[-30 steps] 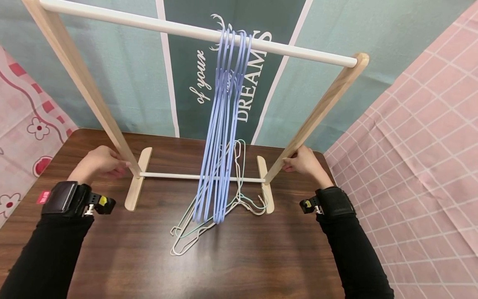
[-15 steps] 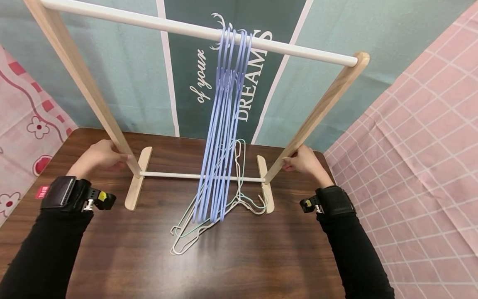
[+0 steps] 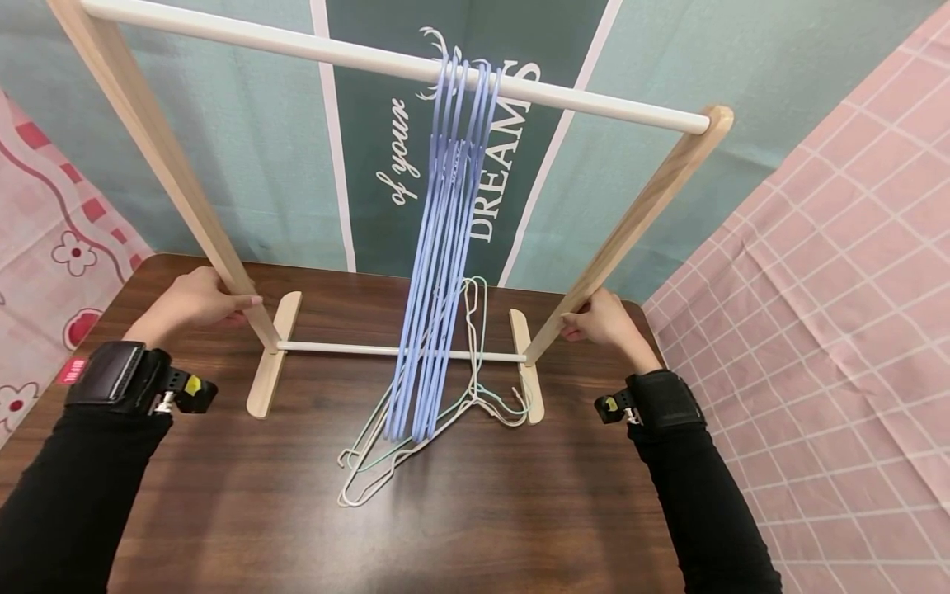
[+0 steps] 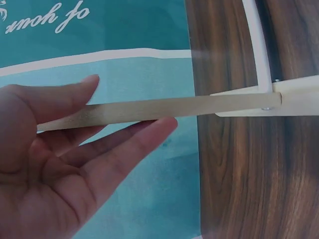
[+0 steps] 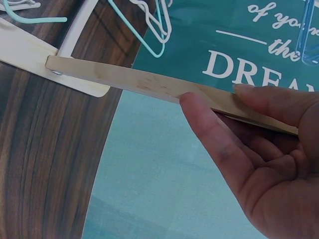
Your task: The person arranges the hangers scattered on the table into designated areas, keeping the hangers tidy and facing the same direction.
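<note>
A wooden garment rack with a white top rail (image 3: 312,48) stands on the table. My left hand (image 3: 200,299) is at the lower part of its left post (image 3: 181,186). In the left wrist view the thumb is on one side of that post and the fingers (image 4: 149,137) on the other; the thumb tip looks slightly lifted. My right hand (image 3: 603,320) grips the lower right post (image 3: 638,210) between thumb and fingers (image 5: 199,109). Several blue hangers (image 3: 438,247) hang bunched from the top rail, right of its middle.
Loose white hangers (image 3: 371,487) and a mint-green hanger (image 3: 486,318) lie on the brown table (image 3: 475,528) around the lower rail (image 3: 337,349). A teal curtain (image 3: 275,165) backs the rack. A pink checked cloth (image 3: 824,289) borders the right side.
My left hand has shifted slightly up along the left post, its thumb coming across the front. The hangers' lower ends have swung slightly left. My right hand stays put.
</note>
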Demonstrator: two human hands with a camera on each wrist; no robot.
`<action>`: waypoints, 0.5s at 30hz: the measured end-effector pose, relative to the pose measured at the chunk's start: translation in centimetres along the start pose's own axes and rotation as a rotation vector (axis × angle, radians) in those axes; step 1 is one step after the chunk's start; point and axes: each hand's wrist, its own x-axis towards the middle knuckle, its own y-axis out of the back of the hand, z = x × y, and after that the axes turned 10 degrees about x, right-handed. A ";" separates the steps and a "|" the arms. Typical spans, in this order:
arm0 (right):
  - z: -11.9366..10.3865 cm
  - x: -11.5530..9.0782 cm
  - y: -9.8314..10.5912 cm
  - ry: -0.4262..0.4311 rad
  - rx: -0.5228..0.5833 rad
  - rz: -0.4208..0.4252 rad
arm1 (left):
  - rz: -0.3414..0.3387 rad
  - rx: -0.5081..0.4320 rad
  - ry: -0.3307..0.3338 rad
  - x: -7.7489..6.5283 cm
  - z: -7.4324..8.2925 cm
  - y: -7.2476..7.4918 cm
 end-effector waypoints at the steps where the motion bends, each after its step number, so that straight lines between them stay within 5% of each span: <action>1: 0.0 0.0 0.0 0.002 0.000 -0.001 | 0.009 0.009 -0.001 0.0 0.0 0.0; 15: 0.0 -0.1 -0.1 0.004 -0.006 0.009 | 0.060 0.083 -0.064 -0.2 0.2 -0.1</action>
